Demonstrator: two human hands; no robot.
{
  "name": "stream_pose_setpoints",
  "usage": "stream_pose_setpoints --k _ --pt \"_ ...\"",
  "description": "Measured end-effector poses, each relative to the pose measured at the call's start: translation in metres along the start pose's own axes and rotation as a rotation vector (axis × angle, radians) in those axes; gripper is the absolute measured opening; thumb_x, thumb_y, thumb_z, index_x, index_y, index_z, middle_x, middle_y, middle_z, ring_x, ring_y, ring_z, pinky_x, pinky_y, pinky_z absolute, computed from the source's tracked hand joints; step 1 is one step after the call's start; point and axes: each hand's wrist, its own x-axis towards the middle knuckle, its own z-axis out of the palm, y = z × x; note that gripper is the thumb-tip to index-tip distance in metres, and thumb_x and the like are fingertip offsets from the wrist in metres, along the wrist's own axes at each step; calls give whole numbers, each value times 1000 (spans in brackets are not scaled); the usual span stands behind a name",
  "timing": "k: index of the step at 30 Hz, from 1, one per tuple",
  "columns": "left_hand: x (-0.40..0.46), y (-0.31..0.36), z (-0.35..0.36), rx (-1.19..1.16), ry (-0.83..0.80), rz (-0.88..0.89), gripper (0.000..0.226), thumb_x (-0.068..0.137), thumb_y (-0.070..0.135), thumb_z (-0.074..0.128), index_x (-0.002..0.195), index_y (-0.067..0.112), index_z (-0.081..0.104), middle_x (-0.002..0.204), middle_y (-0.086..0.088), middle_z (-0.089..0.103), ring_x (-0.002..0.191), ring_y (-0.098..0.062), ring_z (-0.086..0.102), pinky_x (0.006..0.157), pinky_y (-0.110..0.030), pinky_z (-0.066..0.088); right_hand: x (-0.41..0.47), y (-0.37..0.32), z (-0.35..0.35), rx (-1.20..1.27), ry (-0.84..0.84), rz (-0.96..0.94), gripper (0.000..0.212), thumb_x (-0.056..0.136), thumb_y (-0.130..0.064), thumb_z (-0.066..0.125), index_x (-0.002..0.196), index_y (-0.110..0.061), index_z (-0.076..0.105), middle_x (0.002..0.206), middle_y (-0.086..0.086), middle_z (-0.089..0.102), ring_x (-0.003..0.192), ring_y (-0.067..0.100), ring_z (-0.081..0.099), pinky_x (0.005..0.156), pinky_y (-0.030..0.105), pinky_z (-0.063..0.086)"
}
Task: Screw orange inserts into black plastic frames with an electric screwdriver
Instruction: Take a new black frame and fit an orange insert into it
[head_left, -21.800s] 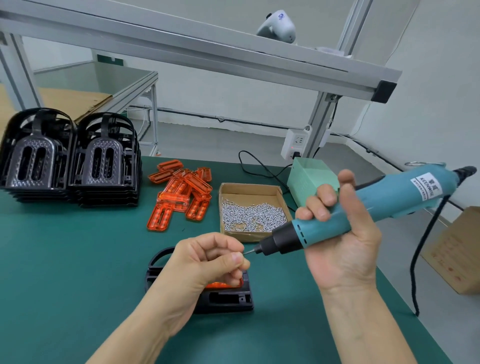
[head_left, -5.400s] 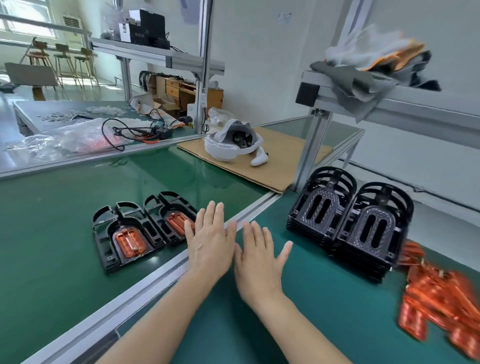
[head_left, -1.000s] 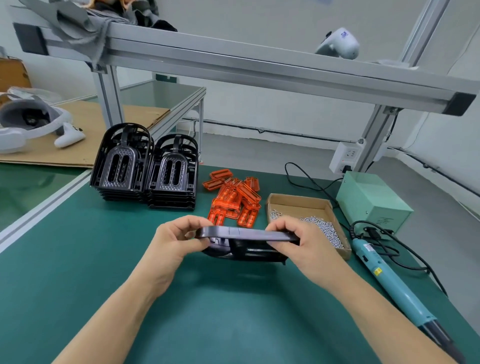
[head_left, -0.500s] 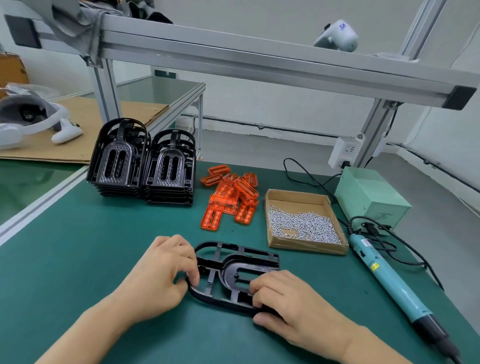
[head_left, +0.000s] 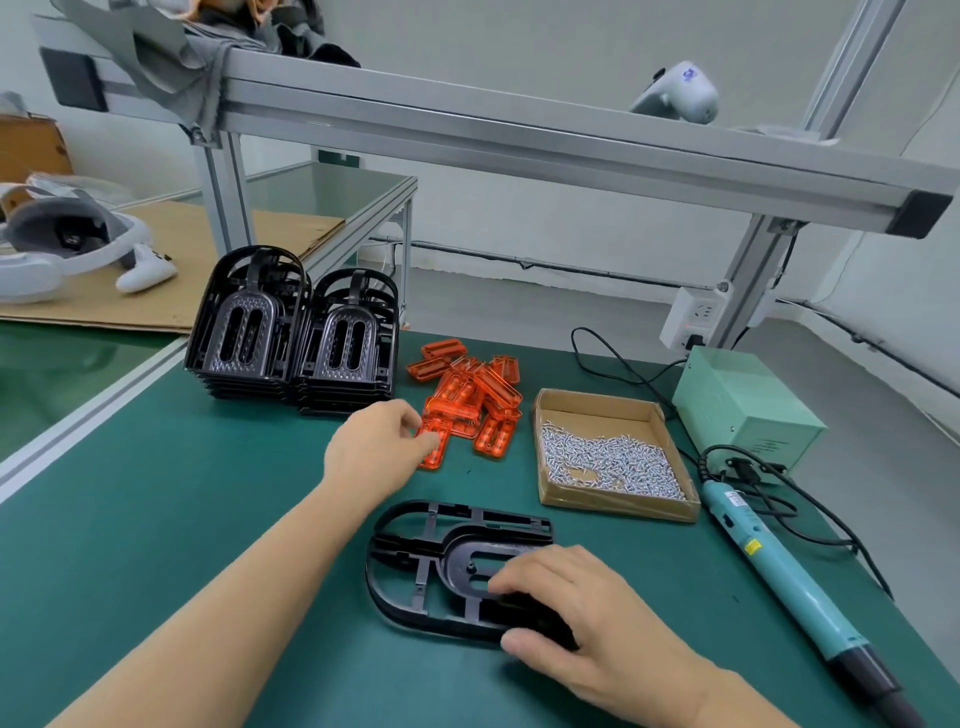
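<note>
Leaving the two stacks of spare frames (head_left: 291, 343) alone, well behind and to the left of the black frame (head_left: 415, 566) that is lying flat on the green mat (head_left: 156, 519). Reaching the left hand (head_left: 374, 452) out behind the black frame, curling thumb and fingertips onto the left edge of the nearest orange insert (head_left: 435, 457); pinching it lightly, by the look of it, though not showing whether it is lifted yet. Risking a slip here: gripping a slick part by one edge only, and possibly dragging along neighbours from the insert pile (head_left: 478, 395) just behind it, since they are overlapping. Risking, too, a wrong-way-round insert going into the slot at the black frame's middle, with the screw holes then failing to line up.

Pinning the black frame's right end with the right hand (head_left: 587, 623), fingers bent over its top and thumb hooked at its near edge. Covering part of the slot that way, so possibly blocking the insert as it comes down. Letting go too early is probably inviting the frame to skid on the mat.

Keeping clear, for now, of the cardboard screw box (head_left: 613, 410), behind and right of the black frame. Leaving the electric screwdriver (head_left: 779, 566) lying unheld to the black frame's right, cord looping nearby and likely to snag at pickup.
</note>
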Motion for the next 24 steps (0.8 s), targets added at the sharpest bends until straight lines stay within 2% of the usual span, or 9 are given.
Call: stream_pose_setpoints --k 3,6,9,11,14,15,17,20,24 --pt "17 12 16 205 -70 -77 48 75 58 65 96 18 48 93 5 57 82 -17 54 64 -28 38 6 0 -2 57 109 82 28 94 -39 55 115 -22 62 113 -15 60 107 -2 51 92 23 39" --pt "25 15 31 292 -108 -139 58 73 50 71 110 11 48 111 -4 54 95 -23 58 66 -31 41 14 2 -6 131 174 179 23 93 -33 55 112 -22 63 109 -19 58 104 1 52 92 26 41" --pt "27 8 40 268 -71 -181 49 77 33 69 115 10 47 117 -7 51 105 -28 56 73 -32 44 22 5 -9 163 189 220 17 92 -25 57 108 -22 64 107 -19 57 104 3 53 93 26 42" --pt "26 4 39 246 -38 -174 33 81 25 63 110 11 52 112 -7 55 101 -28 57 71 -31 42 27 6 -10 179 198 230 14 92 -21 58 105 -20 65 105 -17 58 103 2 54 93 24 41" --pt "21 -3 31 225 37 -122 4 85 18 59 85 15 61 84 -4 63 78 -26 59 60 -26 38 36 5 -11 194 207 256 13 92 -16 60 102 -19 66 104 -17 59 103 1 54 93 18 39" --pt "19 -5 28 189 57 -104 7 85 19 61 79 16 62 74 -2 61 71 -25 57 57 -26 36 39 5 -12 199 216 266 13 91 -15 61 102 -19 66 103 -18 59 103 0 53 93 15 38" --pt "13 -8 21 -51 37 -47 13 83 19 67 70 17 64 60 1 56 59 -20 51 54 -26 34 44 5 -16 245 275 311 16 90 -11 64 101 -22 66 100 -20 59 100 -2 54 88 11 37" --pt "-5 0 8 -618 -186 -24 10 78 14 74 71 19 70 60 2 60 59 -13 52 59 -25 37 51 9 -25 470 380 492 26 90 -10 65 101 -33 65 97 -16 63 92 1 58 82 14 44" --pt "-27 13 2 -874 -469 -9 11 79 10 71 89 13 74 77 -2 67 70 -13 57 67 -24 42 56 14 -35 790 399 675 25 94 -13 60 114 -28 63 105 -6 65 83 0 60 75 17 49"
